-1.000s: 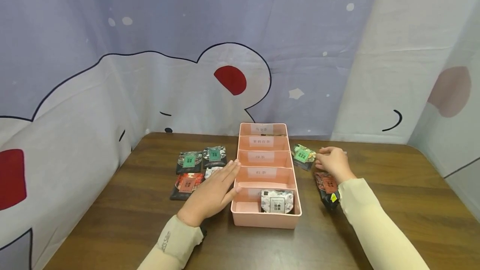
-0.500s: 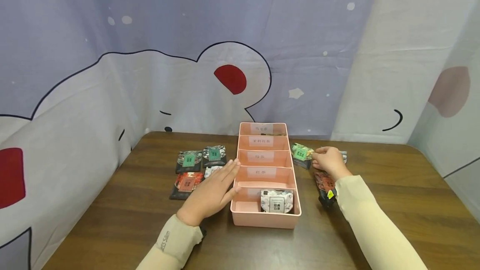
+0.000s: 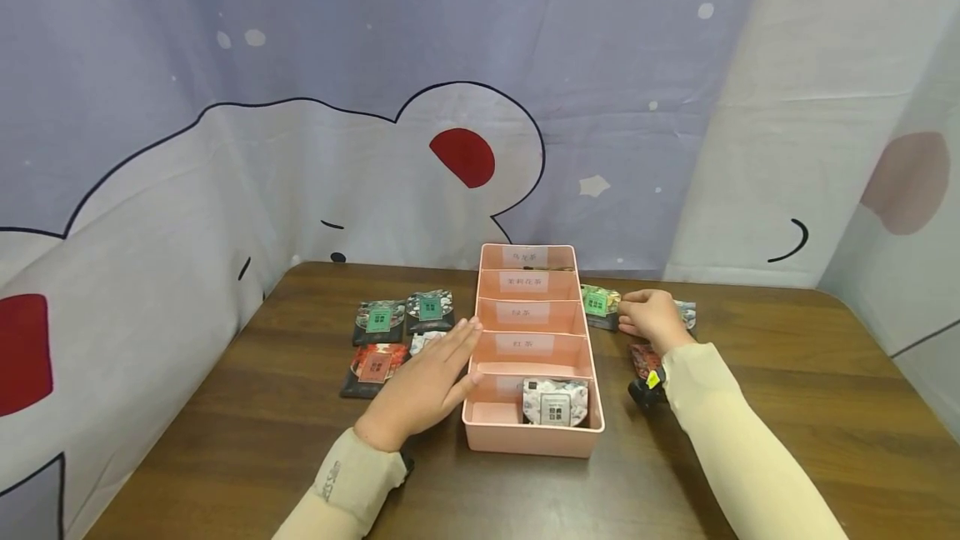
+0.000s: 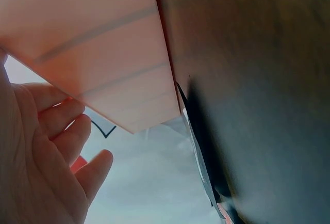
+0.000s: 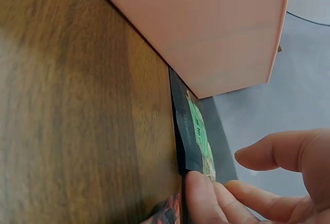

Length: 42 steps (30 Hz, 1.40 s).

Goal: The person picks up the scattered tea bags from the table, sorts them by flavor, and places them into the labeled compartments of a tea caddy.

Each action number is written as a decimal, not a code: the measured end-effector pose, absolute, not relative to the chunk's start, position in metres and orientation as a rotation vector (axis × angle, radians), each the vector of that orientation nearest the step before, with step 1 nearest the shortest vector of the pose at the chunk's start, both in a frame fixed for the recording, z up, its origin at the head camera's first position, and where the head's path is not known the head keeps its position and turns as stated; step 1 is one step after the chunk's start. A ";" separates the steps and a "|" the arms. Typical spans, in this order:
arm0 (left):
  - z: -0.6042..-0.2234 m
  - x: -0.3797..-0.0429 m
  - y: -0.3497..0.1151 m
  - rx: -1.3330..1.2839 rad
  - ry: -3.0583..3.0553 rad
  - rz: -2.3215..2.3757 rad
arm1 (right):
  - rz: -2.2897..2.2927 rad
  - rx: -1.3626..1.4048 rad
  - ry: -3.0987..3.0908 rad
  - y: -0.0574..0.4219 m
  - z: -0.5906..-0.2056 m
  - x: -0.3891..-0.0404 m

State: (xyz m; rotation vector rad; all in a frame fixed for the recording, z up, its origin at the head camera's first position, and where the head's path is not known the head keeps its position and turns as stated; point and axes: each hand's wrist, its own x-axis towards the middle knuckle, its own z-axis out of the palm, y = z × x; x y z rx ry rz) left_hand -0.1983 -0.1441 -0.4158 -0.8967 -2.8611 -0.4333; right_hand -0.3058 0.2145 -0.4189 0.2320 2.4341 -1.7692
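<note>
1. Cartoon-printed cloth [image 3: 337,32] hangs behind a brown wood-grain counter [image 3: 525,498].
2. Right hand [image 3: 654,319]: fingers bent, tips at the right edge of a yellow-green sachet [image 3: 601,304]; whether they pinch or merely touch it cannot be told.
3. That sachet lies on the counter directly left of the right hand, much the nearer one, and its left edge appears to meet a pink tray [image 3: 532,442]. It looks nearly square, with no clear long axis; the tray's runs away from the person.
4. Left hand [image 3: 420,390]: fingers straight, at the tray's left rim, gripping nothing.
5. White sachet [image 3: 555,404]: inside the tray's nearest compartment.
6. Farther out, at right: a red sachet [image 3: 643,359] and a pale sachet [image 3: 687,312], both partly hidden. At left: four more sachets [image 3: 378,319], one partly covered by the left hand.
</note>
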 end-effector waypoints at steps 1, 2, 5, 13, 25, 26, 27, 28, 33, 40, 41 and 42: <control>-0.416 -0.198 -0.144 -0.896 -2.863 -0.432 | -1.780 0.232 2.425 0.215 -0.419 -0.306; -0.416 -0.198 -0.144 -0.896 -2.863 -0.434 | -1.791 0.233 2.417 0.215 -0.420 -0.306; -0.416 -0.198 -0.144 -0.894 -2.862 -0.434 | -1.836 0.242 2.379 0.215 -0.422 -0.308; -0.416 -0.199 -0.144 -0.887 -2.872 -0.424 | -1.869 0.278 2.370 0.213 -0.421 -0.311; -0.415 -0.199 -0.144 -0.885 -2.874 -0.443 | -1.898 0.293 2.362 0.211 -0.417 -0.310; -0.415 -0.199 -0.144 -0.885 -2.875 -0.443 | -1.905 0.290 2.361 0.211 -0.418 -0.310; -0.415 -0.198 -0.144 -0.886 -2.874 -0.443 | -1.914 0.290 2.360 0.212 -0.418 -0.309; -0.415 -0.198 -0.144 -0.889 -2.873 -0.444 | -1.926 0.289 2.359 0.212 -0.418 -0.309; -0.414 -0.198 -0.144 -0.888 -2.879 -0.438 | -1.973 0.284 2.372 0.216 -0.419 -0.307; -0.414 -0.198 -0.144 -0.884 -2.878 -0.432 | -2.022 0.244 2.411 0.219 -0.418 -0.303; -0.414 -0.198 -0.144 -0.883 -2.880 -0.431 | -2.026 0.240 2.413 0.220 -0.418 -0.302; -0.413 -0.198 -0.143 -0.882 -2.881 -0.431 | -2.034 0.234 2.414 0.221 -0.418 -0.301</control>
